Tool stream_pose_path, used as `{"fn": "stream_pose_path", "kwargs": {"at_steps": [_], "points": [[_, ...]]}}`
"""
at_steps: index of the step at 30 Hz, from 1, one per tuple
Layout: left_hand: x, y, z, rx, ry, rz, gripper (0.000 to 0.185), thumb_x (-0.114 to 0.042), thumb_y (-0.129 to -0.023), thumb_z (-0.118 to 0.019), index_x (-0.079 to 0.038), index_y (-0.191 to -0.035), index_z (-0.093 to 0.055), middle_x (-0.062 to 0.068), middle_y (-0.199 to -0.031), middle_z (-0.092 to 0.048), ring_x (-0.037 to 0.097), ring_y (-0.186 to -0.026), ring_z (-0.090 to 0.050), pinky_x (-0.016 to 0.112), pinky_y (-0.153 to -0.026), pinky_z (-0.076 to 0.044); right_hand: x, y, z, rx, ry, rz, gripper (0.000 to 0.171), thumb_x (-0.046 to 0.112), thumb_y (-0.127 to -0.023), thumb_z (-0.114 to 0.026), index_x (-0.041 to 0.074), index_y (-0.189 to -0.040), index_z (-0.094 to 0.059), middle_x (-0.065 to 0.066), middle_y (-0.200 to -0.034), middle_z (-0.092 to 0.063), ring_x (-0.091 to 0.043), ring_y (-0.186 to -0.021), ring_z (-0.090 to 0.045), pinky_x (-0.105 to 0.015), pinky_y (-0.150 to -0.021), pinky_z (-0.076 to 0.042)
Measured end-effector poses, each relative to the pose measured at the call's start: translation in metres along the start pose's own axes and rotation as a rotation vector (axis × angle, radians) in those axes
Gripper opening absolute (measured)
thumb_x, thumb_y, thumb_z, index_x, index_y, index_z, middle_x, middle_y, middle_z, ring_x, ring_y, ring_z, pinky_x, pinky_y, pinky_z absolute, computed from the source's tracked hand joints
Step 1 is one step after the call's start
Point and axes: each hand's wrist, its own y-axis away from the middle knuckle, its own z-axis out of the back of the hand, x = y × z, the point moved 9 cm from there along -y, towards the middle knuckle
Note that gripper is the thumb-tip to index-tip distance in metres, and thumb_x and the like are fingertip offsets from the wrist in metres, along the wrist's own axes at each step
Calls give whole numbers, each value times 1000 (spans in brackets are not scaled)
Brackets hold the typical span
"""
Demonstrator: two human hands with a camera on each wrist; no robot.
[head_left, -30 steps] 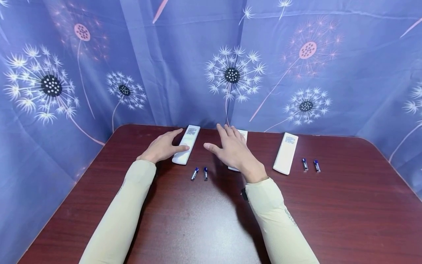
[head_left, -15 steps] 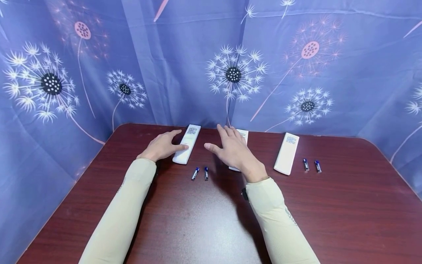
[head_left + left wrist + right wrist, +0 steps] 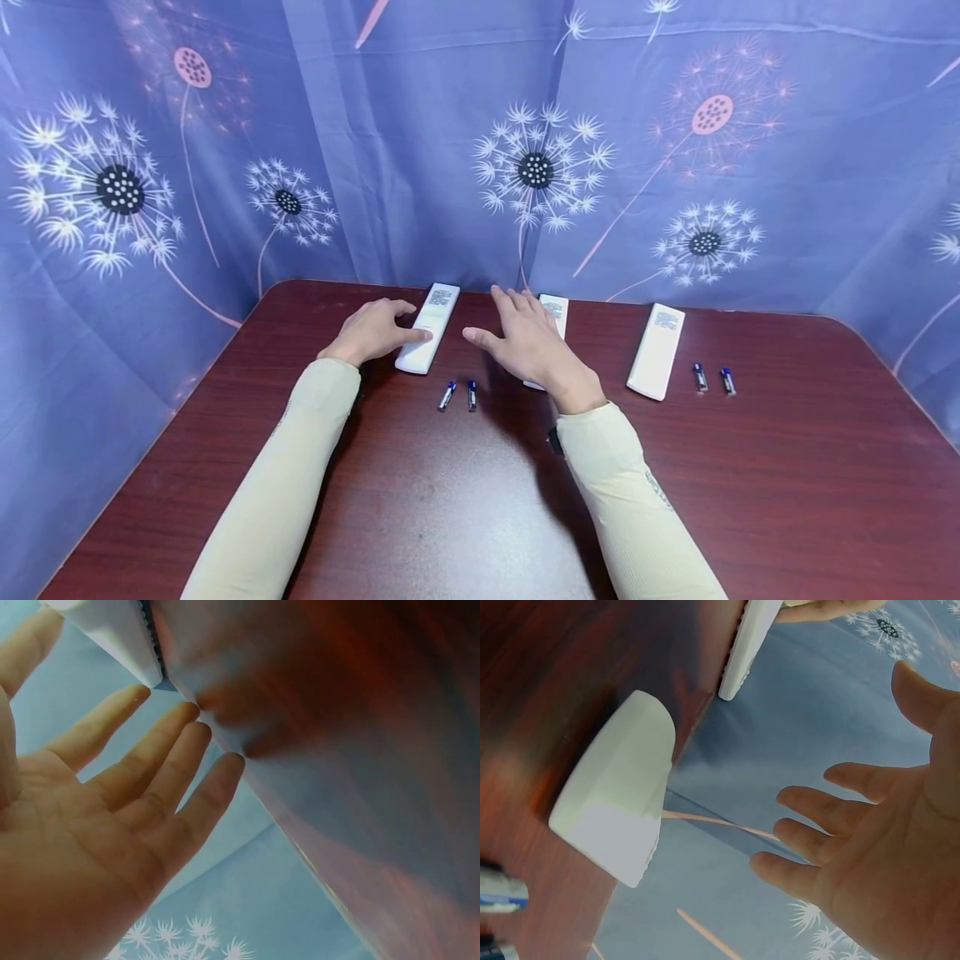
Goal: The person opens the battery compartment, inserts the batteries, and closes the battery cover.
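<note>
Three white remotes lie in a row at the far side of the dark red table [image 3: 465,500]. My left hand [image 3: 372,330] rests beside the left remote [image 3: 431,329], thumb on its near half, fingers loose. In the left wrist view the left hand [image 3: 97,825] shows an open palm under the left remote's end [image 3: 112,630]. My right hand [image 3: 528,342] hovers, fingers spread, over the middle remote [image 3: 556,309]. The right wrist view shows the right hand [image 3: 885,847] held clear of the middle remote [image 3: 619,802]. Two small blue batteries [image 3: 458,395] lie between the hands.
The right remote [image 3: 657,350] lies apart, with two more batteries [image 3: 712,378] to its right. A blue dandelion-print curtain [image 3: 525,167] hangs close behind and around the table. The table's rounded far corners lie just beyond the remotes.
My left hand's fingers have drawn in slightly beside the left remote. The right hand has stayed almost still above the middle remote.
</note>
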Motion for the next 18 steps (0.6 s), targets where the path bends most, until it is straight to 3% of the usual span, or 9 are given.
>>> {"fn": "stream_pose_path", "kwargs": {"at_steps": [18], "points": [[0,-2,0,0,35,23,71,-45,-94,-79,-5,-149,-60,19,-134,-68,35,-124,-63,55,-105,-49,5,-12,-18,29,14,35,87,52,-106,-61,-1,-166,-27,-26,-166,-34,-45,-154,-27,-56,-126,-24]]}}
